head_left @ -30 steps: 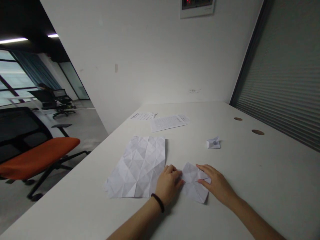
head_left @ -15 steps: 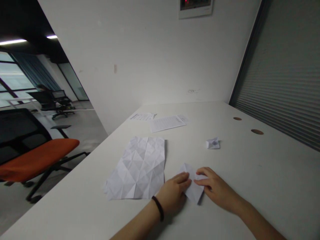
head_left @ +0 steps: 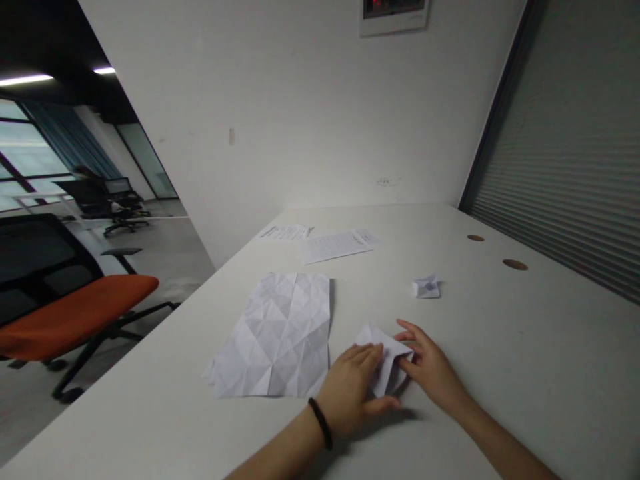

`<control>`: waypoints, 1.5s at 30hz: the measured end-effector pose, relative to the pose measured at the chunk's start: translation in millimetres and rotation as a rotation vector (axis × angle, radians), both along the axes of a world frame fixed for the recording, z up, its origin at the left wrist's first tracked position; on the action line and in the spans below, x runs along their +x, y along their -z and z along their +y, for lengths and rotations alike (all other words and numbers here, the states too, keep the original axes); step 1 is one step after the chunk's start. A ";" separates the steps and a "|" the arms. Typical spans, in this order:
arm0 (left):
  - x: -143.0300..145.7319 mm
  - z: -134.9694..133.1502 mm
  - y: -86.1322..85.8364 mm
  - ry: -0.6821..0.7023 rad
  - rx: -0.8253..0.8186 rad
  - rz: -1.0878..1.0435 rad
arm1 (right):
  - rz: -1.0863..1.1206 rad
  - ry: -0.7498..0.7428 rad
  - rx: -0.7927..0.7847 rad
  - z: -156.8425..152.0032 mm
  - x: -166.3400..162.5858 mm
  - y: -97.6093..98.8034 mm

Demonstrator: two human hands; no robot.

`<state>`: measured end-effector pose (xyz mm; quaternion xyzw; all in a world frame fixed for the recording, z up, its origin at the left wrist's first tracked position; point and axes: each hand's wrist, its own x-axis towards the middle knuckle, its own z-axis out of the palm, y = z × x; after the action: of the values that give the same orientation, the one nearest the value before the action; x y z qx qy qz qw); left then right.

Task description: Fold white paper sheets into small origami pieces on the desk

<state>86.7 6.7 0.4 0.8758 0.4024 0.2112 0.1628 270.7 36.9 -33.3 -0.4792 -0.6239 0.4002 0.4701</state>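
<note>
A small folded white paper (head_left: 387, 375) lies on the white table in front of me, with its right-hand flap lifted. Across its left part rests my left hand (head_left: 347, 387), fingers stretched flat on top and thumb spread along the near edge; a dark band circles that wrist. My right hand (head_left: 434, 365) grips the lifted flap at the right corner with thumb and fingers, the index finger standing apart above. To the left is a large creased paper sheet (head_left: 280, 337), spread out. A little folded paper piece (head_left: 426, 287) sits farther back on the right.
Two printed sheets, a nearer one (head_left: 337, 246) and a farther one (head_left: 285, 232), lie toward the wall. Cable holes (head_left: 515, 265) pierce the table's right side. An orange-seated chair (head_left: 85, 303) stands beyond the left edge. A person sits in the far background.
The right flap of the folded paper has come up off the flat shape, with my right fingers now at its corner. My left thumb has spread out to the right.
</note>
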 end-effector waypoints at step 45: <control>1.4 1.6 13.6 -0.113 -0.132 -0.609 | -0.410 -0.046 1.003 -39.9 -12.2 -34.3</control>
<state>88.1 8.2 -13.2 0.7360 0.3962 0.4457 0.3204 258.5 -3.1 1.0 -0.2503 -0.8276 -0.0381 0.5009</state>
